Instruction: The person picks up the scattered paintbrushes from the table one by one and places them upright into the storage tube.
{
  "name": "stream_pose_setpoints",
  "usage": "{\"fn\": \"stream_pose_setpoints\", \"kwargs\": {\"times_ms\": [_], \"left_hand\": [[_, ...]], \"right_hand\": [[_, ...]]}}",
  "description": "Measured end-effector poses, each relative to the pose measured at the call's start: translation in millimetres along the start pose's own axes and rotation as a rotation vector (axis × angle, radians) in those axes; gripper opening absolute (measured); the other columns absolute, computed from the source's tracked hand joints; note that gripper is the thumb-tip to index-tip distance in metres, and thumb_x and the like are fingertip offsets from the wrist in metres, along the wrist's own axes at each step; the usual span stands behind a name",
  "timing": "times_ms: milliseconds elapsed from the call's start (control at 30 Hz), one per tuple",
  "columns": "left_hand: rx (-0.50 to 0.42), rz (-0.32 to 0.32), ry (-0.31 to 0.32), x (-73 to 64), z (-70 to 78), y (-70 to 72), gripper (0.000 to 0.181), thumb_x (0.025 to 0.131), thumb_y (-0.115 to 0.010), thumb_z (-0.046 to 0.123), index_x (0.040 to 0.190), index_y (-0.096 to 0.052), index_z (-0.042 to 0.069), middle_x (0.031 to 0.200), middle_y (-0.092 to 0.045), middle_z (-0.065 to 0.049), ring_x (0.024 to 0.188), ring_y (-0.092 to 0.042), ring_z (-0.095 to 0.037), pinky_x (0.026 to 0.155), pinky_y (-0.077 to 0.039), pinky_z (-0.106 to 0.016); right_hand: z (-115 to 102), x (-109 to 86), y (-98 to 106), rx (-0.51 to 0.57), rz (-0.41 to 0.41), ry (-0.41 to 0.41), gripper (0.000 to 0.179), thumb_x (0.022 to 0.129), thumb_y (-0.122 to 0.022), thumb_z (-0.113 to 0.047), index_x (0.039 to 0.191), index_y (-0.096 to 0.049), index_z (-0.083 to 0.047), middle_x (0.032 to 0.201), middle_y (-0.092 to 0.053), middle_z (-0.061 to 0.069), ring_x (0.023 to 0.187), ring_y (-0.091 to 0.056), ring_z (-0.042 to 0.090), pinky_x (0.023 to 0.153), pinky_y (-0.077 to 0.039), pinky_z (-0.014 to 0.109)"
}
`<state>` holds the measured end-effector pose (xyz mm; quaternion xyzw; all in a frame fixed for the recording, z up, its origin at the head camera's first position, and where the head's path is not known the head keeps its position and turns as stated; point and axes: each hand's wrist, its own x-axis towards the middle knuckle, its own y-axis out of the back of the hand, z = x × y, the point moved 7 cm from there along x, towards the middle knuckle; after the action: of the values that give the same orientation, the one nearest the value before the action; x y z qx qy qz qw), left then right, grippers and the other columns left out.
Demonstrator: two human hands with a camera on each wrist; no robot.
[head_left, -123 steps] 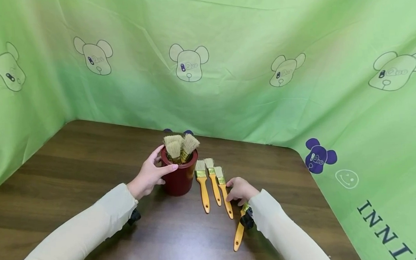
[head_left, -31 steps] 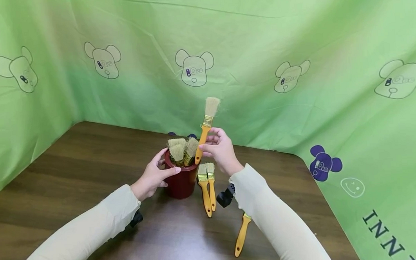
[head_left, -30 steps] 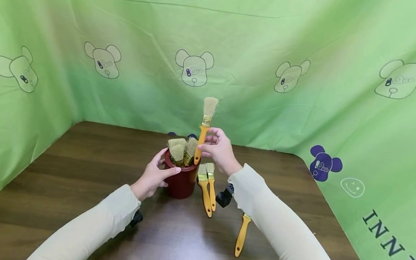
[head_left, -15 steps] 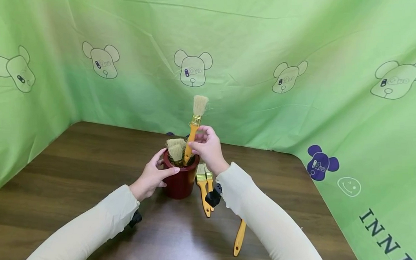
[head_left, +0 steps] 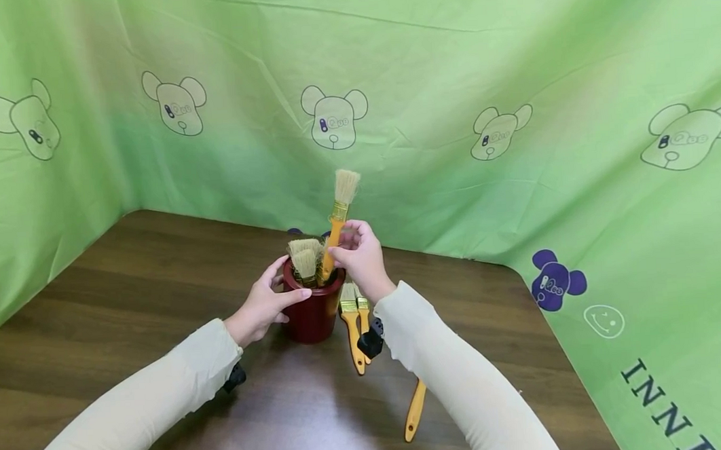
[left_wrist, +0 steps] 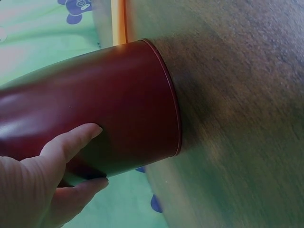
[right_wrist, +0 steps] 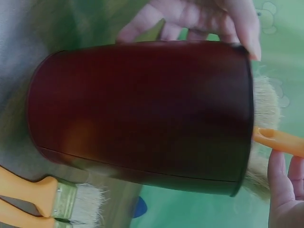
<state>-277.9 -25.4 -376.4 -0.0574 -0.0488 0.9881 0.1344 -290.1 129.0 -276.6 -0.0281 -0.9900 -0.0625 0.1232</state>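
Observation:
A dark red round pot (head_left: 311, 317) stands on the table, bristle ends of several paintbrushes (head_left: 304, 254) rising above its rim. My left hand (head_left: 265, 303) grips the pot's left side, thumb at the rim; the left wrist view has fingers (left_wrist: 78, 137) along its wall. In my right hand (head_left: 362, 260), thumb and fingers pinch the orange handle of a paintbrush (head_left: 339, 216). That brush leans bristles up, with its handle end over the pot's mouth. The right wrist view puts this handle (right_wrist: 280, 142) right at the rim.
Two paintbrushes (head_left: 353, 327) lie side by side just right of the pot. Nearer me is another paintbrush (head_left: 416, 412), its bristles hidden under my right forearm. A green printed cloth (head_left: 407, 182) hangs behind the wooden table (head_left: 173, 275).
My right hand has taken a paintbrush from the table, raised it bristles up and moved it left over the pot. In the last half second it has dropped slightly. My left hand keeps its grip.

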Motion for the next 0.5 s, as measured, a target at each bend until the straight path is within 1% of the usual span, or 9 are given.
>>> {"fn": "stream_pose_setpoints", "kwargs": {"times_ms": [133, 267, 367, 500], "left_hand": [[0.005, 0.003, 0.009, -0.6, -1.6, 0.6, 0.085, 0.087, -0.068, 0.012, 0.154, -0.017, 0.02, 0.149, -0.028, -0.022, 0.123, -0.045, -0.043, 0.076, -0.049, -0.053], [0.009, 0.002, 0.008, -0.6, -1.3, 0.1, 0.085, 0.087, -0.068, 0.012, 0.154, -0.017, 0.02, 0.149, -0.028, -0.022, 0.122, -0.046, -0.042, 0.074, -0.05, -0.05], [0.006, -0.001, 0.003, -0.1, -0.1, -0.4, 0.085, 0.087, -0.069, 0.012, 0.154, -0.017, 0.02, 0.149, -0.027, -0.022, 0.123, -0.045, -0.042, 0.073, -0.05, -0.05], [-0.002, -0.003, 0.002, 0.5, 0.5, -0.7, 0.085, 0.087, -0.068, 0.011, 0.154, -0.017, 0.02, 0.149, -0.026, -0.023, 0.124, -0.043, -0.043, 0.073, -0.05, -0.05]], "right_hand": [[4.8, -3.9, -0.6, -0.016, -0.005, 0.02, 0.039, 0.08, -0.061, 0.013, 0.115, -0.046, 0.004, 0.091, -0.057, 0.009, 0.074, -0.054, 0.012, 0.057, -0.048, 0.019], [5.2, -5.8, 0.0, -0.041, 0.001, 0.046, 0.038, 0.079, -0.061, 0.012, 0.114, -0.047, 0.004, 0.09, -0.057, 0.01, 0.075, -0.053, 0.013, 0.059, -0.047, 0.02], [5.1, -5.5, 1.4, -0.081, 0.006, 0.069, 0.037, 0.08, -0.062, 0.011, 0.113, -0.048, 0.003, 0.091, -0.058, 0.01, 0.077, -0.053, 0.014, 0.064, -0.046, 0.02], [9.9, -5.5, 4.6, -0.129, 0.012, 0.074, 0.035, 0.08, -0.063, 0.009, 0.112, -0.05, 0.003, 0.091, -0.058, 0.011, 0.079, -0.053, 0.015, 0.064, -0.045, 0.022]]}}
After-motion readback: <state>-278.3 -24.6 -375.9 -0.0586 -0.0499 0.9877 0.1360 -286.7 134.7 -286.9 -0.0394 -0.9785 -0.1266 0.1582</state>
